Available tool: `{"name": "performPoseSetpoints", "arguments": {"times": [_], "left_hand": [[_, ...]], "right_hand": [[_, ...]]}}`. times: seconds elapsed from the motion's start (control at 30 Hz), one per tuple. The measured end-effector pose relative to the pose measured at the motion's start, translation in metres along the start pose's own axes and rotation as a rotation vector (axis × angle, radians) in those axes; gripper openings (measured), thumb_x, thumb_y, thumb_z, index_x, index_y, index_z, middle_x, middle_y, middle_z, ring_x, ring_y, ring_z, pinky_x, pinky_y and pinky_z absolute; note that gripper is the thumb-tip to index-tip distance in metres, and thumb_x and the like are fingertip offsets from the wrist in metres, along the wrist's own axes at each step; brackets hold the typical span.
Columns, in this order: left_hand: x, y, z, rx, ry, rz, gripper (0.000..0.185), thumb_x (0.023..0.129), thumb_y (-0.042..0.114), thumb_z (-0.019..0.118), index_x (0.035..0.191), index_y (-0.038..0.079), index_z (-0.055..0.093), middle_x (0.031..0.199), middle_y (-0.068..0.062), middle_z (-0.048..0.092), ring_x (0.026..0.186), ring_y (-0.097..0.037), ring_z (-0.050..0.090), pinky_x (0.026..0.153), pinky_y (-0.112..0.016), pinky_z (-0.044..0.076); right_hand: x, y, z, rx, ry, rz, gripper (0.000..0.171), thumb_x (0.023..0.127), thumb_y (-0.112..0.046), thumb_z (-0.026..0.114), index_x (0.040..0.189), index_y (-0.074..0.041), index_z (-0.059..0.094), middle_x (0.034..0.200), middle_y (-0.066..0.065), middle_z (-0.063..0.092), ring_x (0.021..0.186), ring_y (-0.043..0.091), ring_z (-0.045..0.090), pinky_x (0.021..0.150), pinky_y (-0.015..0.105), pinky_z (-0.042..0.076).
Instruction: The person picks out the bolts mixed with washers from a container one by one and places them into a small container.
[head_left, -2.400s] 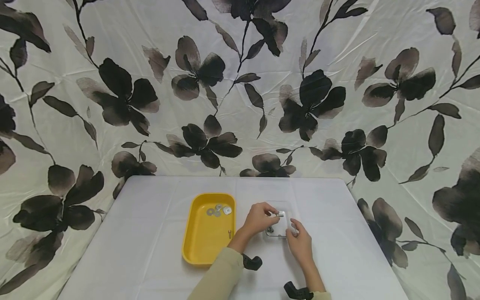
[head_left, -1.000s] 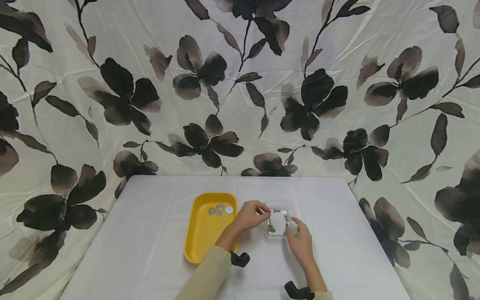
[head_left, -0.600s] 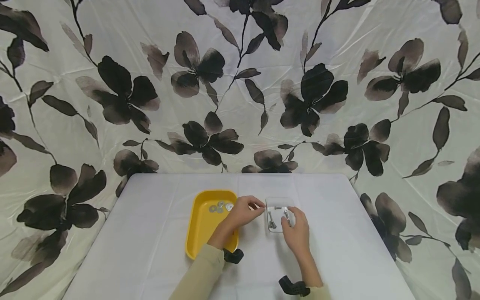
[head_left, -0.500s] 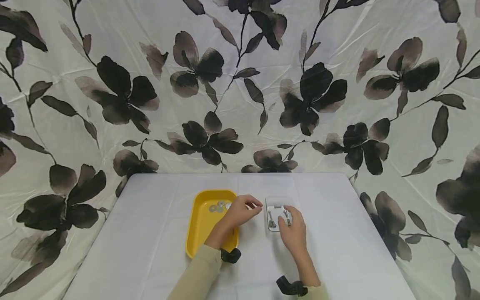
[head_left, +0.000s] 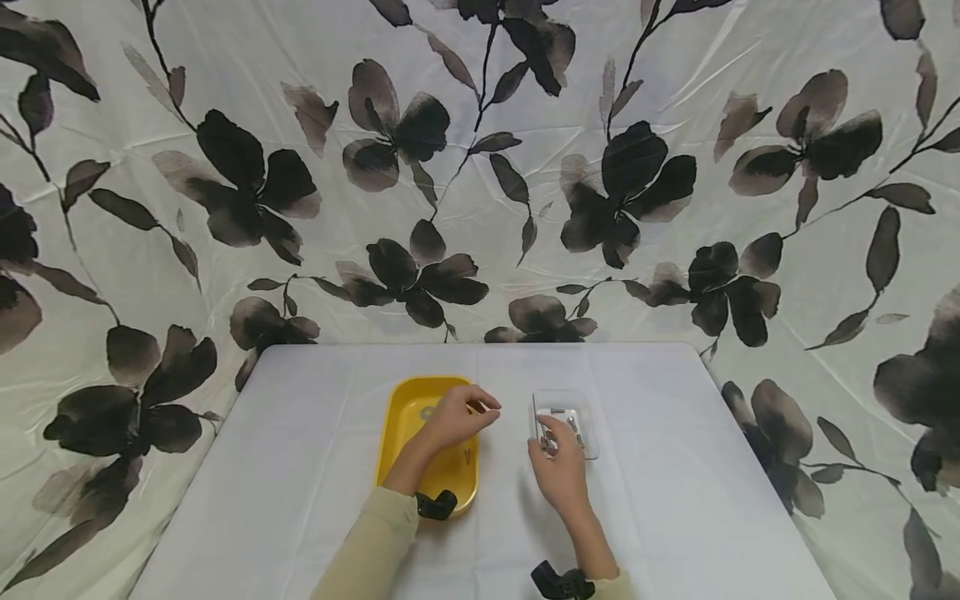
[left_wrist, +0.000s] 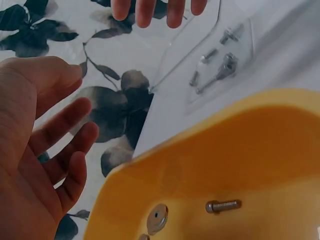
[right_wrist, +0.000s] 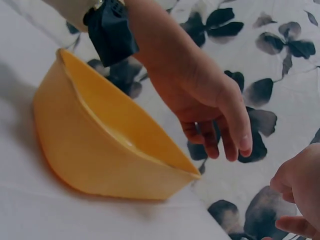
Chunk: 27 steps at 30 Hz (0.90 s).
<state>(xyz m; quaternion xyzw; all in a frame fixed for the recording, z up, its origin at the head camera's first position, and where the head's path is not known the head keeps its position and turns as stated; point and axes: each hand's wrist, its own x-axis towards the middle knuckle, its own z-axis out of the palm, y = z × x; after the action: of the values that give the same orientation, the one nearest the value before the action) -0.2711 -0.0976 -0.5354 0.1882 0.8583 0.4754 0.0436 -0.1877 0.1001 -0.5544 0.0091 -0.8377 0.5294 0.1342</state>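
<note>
My left hand hovers over the far right part of a yellow tray, fingers relaxed and empty, as the left wrist view of that hand confirms. Inside the yellow tray lie a small bolt and a washer. To the right sits a clear plastic tray holding several bolts. My right hand rests its fingertips on that tray's near left edge. In the right wrist view the left hand hangs above the yellow tray.
Both trays stand on a table with a white cloth. A white fabric backdrop with black flowers hangs behind and beside the table. Black wrist straps sit on both forearms.
My left hand left the clear tray and moved left to above the yellow tray. My right hand slid left along the clear tray's near edge.
</note>
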Motion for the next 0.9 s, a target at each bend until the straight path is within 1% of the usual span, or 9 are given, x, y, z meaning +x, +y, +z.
{"name": "performPoseSetpoints", "arguments": {"times": [0.13,0.2,0.3,0.47,0.57,0.73,0.8,0.9], "left_hand": [[-0.002,-0.006,-0.002,0.007,-0.022,0.018,0.014,0.088,0.022,0.073,0.097,0.013,0.076,0.096,0.006,0.066,0.085,-0.015,0.061,0.071,-0.028,0.053],[-0.003,-0.010,-0.002,0.015,-0.030,0.033,0.014,0.088,0.021,0.073,0.097,0.012,0.076,0.095,0.006,0.067,0.084,-0.014,0.061,0.072,-0.027,0.053],[-0.005,-0.016,-0.004,0.032,-0.033,0.033,0.013,0.087,0.020,0.073,0.096,0.011,0.076,0.091,0.006,0.067,0.083,-0.014,0.061,0.073,-0.028,0.053],[-0.008,-0.029,-0.008,0.073,-0.042,-0.007,0.016,0.087,0.021,0.073,0.098,0.009,0.076,0.092,0.007,0.067,0.084,-0.015,0.060,0.073,-0.028,0.052],[-0.008,-0.036,-0.012,0.073,-0.049,-0.022,0.018,0.086,0.020,0.074,0.099,0.007,0.075,0.093,0.006,0.068,0.084,-0.016,0.061,0.072,-0.028,0.052],[-0.006,-0.044,-0.018,0.073,-0.064,-0.001,0.016,0.086,0.020,0.075,0.097,0.008,0.075,0.092,0.003,0.069,0.080,-0.017,0.062,0.069,-0.028,0.052],[-0.006,-0.047,-0.020,0.070,-0.077,-0.006,0.015,0.085,0.018,0.075,0.097,0.009,0.075,0.091,0.003,0.069,0.077,-0.017,0.062,0.068,-0.028,0.052],[-0.005,-0.051,-0.023,0.064,-0.096,-0.015,0.014,0.084,0.016,0.076,0.097,0.009,0.075,0.091,0.002,0.070,0.075,-0.017,0.063,0.067,-0.028,0.052]], "right_hand": [[-0.002,-0.004,0.010,-0.003,-0.033,0.035,0.038,0.090,-0.010,0.065,0.128,-0.008,0.059,0.132,0.013,0.054,0.116,0.035,0.056,0.088,0.044,0.051],[-0.002,-0.005,0.016,-0.013,-0.054,0.033,0.038,0.090,-0.011,0.065,0.128,-0.009,0.059,0.132,0.013,0.055,0.114,0.034,0.057,0.086,0.042,0.052],[-0.004,-0.007,0.024,-0.014,-0.101,0.041,0.038,0.092,-0.012,0.064,0.129,-0.010,0.059,0.133,0.012,0.055,0.113,0.035,0.058,0.085,0.041,0.053],[-0.012,-0.008,0.038,0.018,-0.195,0.087,0.039,0.094,-0.014,0.062,0.132,-0.012,0.057,0.135,0.012,0.053,0.113,0.037,0.058,0.085,0.042,0.053],[-0.016,-0.006,0.045,0.025,-0.237,0.086,0.040,0.094,-0.015,0.061,0.134,-0.012,0.055,0.136,0.014,0.052,0.112,0.037,0.059,0.084,0.043,0.053],[-0.018,-0.004,0.054,0.045,-0.262,0.082,0.042,0.094,-0.015,0.061,0.135,-0.009,0.054,0.134,0.017,0.053,0.110,0.037,0.060,0.084,0.045,0.053],[-0.019,-0.003,0.056,0.047,-0.275,0.092,0.043,0.094,-0.016,0.061,0.136,-0.010,0.054,0.134,0.016,0.053,0.109,0.035,0.060,0.084,0.043,0.053],[-0.020,-0.002,0.061,0.056,-0.286,0.079,0.044,0.094,-0.015,0.060,0.136,-0.008,0.053,0.133,0.018,0.054,0.107,0.033,0.062,0.083,0.042,0.053]]}}
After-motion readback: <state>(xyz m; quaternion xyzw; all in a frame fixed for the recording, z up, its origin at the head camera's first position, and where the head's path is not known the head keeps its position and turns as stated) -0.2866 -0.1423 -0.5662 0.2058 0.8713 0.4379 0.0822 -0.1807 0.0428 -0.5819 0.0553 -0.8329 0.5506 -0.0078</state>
